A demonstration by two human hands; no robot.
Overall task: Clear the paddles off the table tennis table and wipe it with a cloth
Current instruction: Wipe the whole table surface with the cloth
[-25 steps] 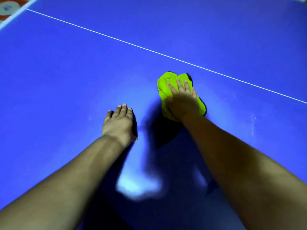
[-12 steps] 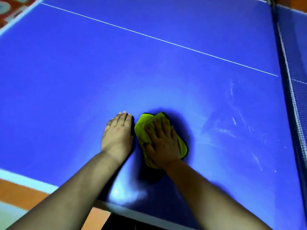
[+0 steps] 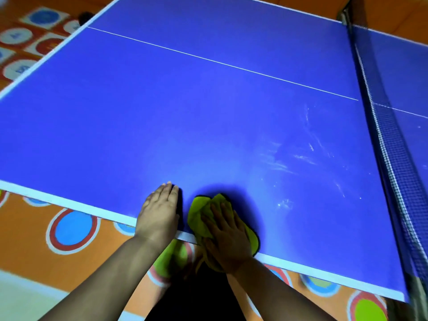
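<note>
Left hand point(image 3: 159, 214) and right hand point(image 3: 228, 237) flat, palms down, fingers straight

I see an orange floor point(image 3: 27, 251) painted with red-ringed blue and green circles point(image 3: 71, 230) along the frame's lower edge.

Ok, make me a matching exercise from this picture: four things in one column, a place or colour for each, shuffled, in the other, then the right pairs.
Things:
1. left hand
2. right hand
3. cloth
4. net

Descriptions:
A. stretched across the table at the right of the view
B. yellow-green, lying over the near white edge
C. flat on the bare blue surface, beside the cloth
D. pressing down on the cloth

Pairs: 1-C, 2-D, 3-B, 4-A
</note>
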